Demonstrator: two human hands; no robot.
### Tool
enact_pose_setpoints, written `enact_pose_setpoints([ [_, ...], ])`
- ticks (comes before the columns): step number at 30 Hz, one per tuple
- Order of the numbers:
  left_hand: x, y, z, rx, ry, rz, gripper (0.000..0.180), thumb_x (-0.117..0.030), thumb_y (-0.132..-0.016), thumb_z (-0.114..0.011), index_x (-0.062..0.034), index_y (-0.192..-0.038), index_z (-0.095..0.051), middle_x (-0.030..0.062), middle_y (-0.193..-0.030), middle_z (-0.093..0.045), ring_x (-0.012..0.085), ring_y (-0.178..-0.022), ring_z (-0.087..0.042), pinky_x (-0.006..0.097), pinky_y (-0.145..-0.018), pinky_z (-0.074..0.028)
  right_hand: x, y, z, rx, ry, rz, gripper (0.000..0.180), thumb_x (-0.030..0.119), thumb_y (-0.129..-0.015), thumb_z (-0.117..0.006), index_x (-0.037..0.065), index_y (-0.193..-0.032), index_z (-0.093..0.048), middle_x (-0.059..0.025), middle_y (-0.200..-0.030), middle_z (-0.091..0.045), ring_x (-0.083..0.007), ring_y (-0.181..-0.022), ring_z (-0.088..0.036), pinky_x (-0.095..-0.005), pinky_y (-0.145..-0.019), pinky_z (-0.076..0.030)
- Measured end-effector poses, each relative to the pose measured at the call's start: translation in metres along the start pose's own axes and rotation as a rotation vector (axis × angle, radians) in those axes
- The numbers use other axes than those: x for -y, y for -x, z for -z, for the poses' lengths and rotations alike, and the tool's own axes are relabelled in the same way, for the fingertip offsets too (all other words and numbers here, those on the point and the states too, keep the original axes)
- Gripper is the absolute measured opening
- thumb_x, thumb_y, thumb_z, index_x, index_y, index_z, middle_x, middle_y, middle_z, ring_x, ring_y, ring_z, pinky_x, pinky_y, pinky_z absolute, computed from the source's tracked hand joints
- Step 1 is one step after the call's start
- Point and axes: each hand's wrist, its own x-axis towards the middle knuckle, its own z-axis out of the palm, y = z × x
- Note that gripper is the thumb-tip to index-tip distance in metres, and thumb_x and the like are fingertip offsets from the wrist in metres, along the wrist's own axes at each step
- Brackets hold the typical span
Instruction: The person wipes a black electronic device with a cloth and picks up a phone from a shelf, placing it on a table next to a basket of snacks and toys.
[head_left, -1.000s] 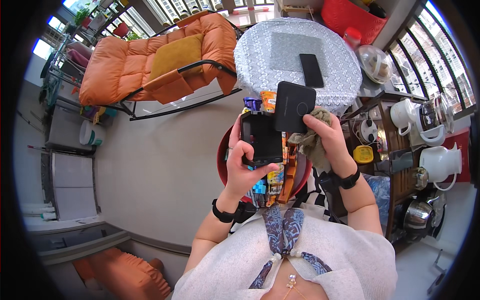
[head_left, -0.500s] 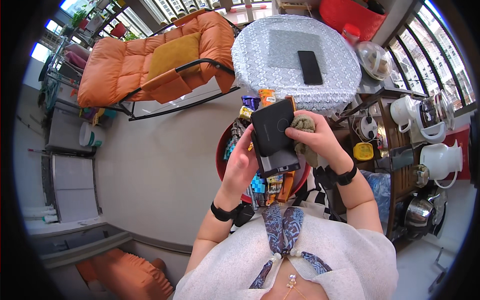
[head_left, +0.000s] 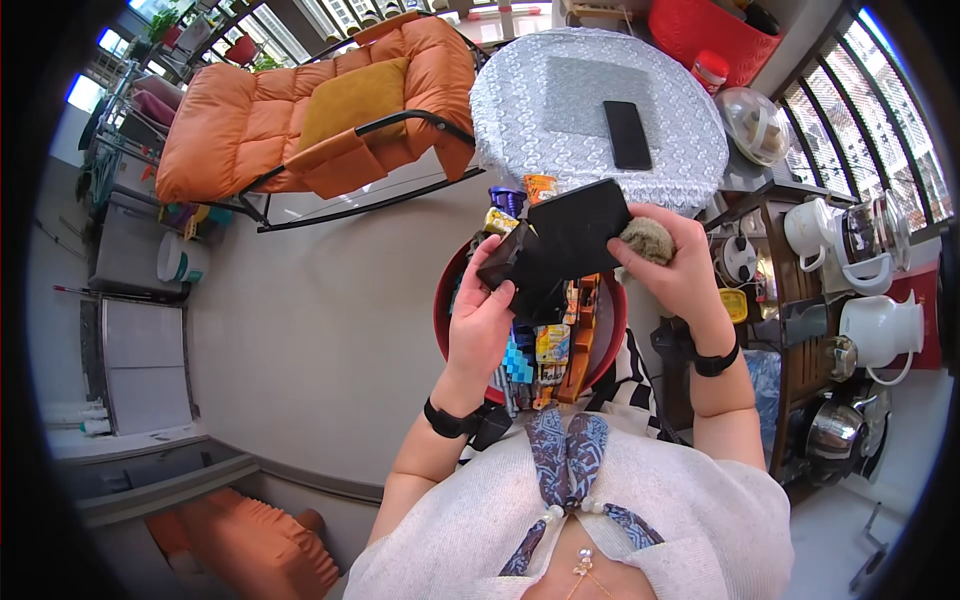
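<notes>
My left hand (head_left: 485, 312) grips the lower left end of a black hinged box (head_left: 565, 240), which is tilted with its flat lid facing up. At the box's right edge, my right hand (head_left: 682, 272) presses a fuzzy olive-brown cloth (head_left: 649, 239) against it. Both hands are raised over a round red tub (head_left: 441, 312) on the floor, filled with several colourful packets and an orange tool.
A round table with a silver lace cover (head_left: 530, 110) carries a black phone (head_left: 627, 134). An orange rocking chair (head_left: 300, 120) stands at the left. White kettles and jugs (head_left: 815, 230) fill a wooden shelf at the right. A red basket (head_left: 715, 25) sits behind the table.
The black box has turned from nearly upright to slanted, with its lid swung right. My right hand with the cloth has shifted from the box's upper corner to its right edge.
</notes>
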Motion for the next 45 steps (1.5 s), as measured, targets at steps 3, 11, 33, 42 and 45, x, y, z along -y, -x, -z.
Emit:
enact_pose_setpoints([
  [3,0.003,-0.001,0.000,-0.034,-0.007,-0.043,0.055,0.004,-0.094,-0.048,-0.0025,-0.146,-0.032,0.0134,-0.141,-0.045,0.0252,-0.130,-0.047,0.042,-0.111,-0.037,0.013,0.004,0.000,0.021,0.194,0.136,0.031,0.013,-0.076,-0.078,0.000,-0.102,-0.068,-0.0147,-0.087,-0.070,-0.0253,-0.077,-0.070,-0.0322,-0.071,-0.054],
  [11,0.006,-0.001,-0.003,-0.049,-0.015,-0.073,0.053,0.004,-0.095,-0.045,-0.0024,-0.146,-0.032,0.0135,-0.142,-0.044,0.0250,-0.131,-0.046,0.042,-0.111,-0.037,0.012,0.010,-0.008,0.076,0.357,0.198,0.031,0.017,-0.074,-0.077,0.003,-0.100,-0.069,-0.0148,-0.094,-0.070,-0.0313,-0.084,-0.069,-0.0363,-0.076,-0.055],
  [33,0.022,0.011,-0.008,-0.206,0.027,0.060,0.054,0.005,-0.096,-0.042,-0.0079,-0.147,-0.031,0.0120,-0.136,-0.051,0.0231,-0.123,-0.053,0.040,-0.102,-0.045,-0.010,0.000,-0.022,0.212,0.312,0.175,0.034,0.018,-0.072,-0.076,0.003,-0.102,-0.066,-0.0167,-0.097,-0.068,-0.0369,-0.089,-0.065,-0.0413,-0.076,-0.053],
  [42,0.015,-0.006,-0.001,-0.170,0.203,0.106,0.045,-0.002,-0.100,-0.043,-0.0075,-0.144,-0.036,0.0129,-0.136,-0.052,0.0245,-0.122,-0.054,0.043,-0.102,-0.046,-0.028,-0.011,-0.005,0.073,-0.388,-0.160,0.055,0.020,-0.076,-0.084,0.001,-0.123,-0.061,-0.0004,-0.096,-0.066,-0.0076,-0.088,-0.060,-0.0249,-0.080,-0.051],
  [45,0.027,-0.014,0.004,-0.201,0.157,0.082,0.042,-0.007,-0.100,-0.047,-0.0053,-0.141,-0.040,0.0116,-0.132,-0.055,0.0271,-0.121,-0.055,0.046,-0.103,-0.044,-0.036,0.005,-0.010,0.105,-0.196,-0.256,0.058,0.020,-0.075,-0.085,0.001,-0.123,-0.059,-0.0028,-0.096,-0.067,-0.0096,-0.087,-0.062,-0.0270,-0.080,-0.052],
])
